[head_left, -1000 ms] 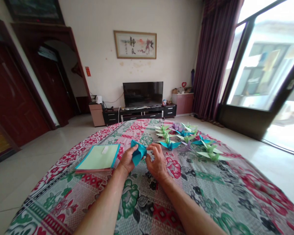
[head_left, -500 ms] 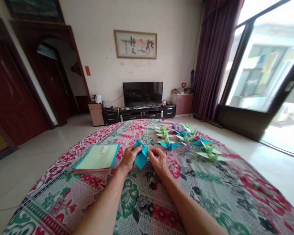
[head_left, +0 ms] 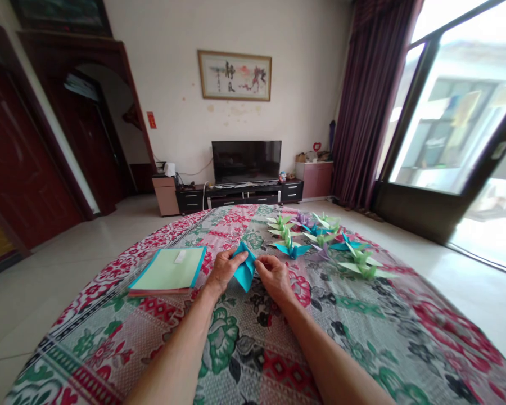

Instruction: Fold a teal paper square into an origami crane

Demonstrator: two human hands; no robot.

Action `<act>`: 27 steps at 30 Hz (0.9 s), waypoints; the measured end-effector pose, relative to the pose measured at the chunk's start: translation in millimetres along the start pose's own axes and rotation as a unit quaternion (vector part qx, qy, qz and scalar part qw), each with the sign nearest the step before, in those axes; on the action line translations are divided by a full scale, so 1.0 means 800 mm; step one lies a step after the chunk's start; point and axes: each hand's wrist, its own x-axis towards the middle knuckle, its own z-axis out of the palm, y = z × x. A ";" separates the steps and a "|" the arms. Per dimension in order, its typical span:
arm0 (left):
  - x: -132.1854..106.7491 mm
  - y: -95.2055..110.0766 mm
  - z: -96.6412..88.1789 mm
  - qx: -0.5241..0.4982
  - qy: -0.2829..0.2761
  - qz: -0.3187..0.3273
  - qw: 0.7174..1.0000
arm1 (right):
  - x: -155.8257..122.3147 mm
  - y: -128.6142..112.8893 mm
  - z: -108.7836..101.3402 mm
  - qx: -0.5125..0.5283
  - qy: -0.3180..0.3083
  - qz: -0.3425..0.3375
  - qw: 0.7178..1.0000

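A piece of blue origami paper (head_left: 245, 273), partly folded into a diamond-like shape, is held just above the patterned tablecloth. My left hand (head_left: 225, 270) grips its left side, thumb laid across the front. The fingers of my right hand (head_left: 274, 277) are pinched at the paper's right corner. To the left of my hands lies a stack of square paper (head_left: 168, 271), pale green on top with blue edges showing beneath. A small white slip (head_left: 179, 257) rests on that stack. Several folded paper cranes (head_left: 292, 249), in green, blue and purple, stand to the right.
The round table's floral tablecloth (head_left: 231, 349) spreads under everything. Beyond it stand a low black TV cabinet (head_left: 244, 194) and a television (head_left: 247, 162). A purple curtain (head_left: 365, 107) and glass door are at the right, wooden doors at the left.
The blue paper has turned slightly and its flaps now lie flatter, forming a narrower diamond. Both hands stay close to where they were, still on the paper.
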 end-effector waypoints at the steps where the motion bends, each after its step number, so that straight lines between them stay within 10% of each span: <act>1: 0.000 0.000 0.000 0.002 -0.002 -0.002 1.000 | 0.001 -0.001 -0.001 -0.003 -0.008 0.003 1.000; 8: 0.008 -0.001 -0.002 -0.038 0.031 -0.081 0.995 | 0.002 -0.006 -0.007 -0.028 -0.028 -0.008 0.999; 18: 0.012 0.008 -0.008 -0.115 0.107 -0.209 0.965 | -0.011 -0.030 -0.004 -0.043 -0.021 -0.249 0.967; 27: 0.011 0.005 -0.003 -0.117 0.105 -0.218 0.963 | -0.012 -0.031 -0.004 -0.067 -0.047 -0.258 0.963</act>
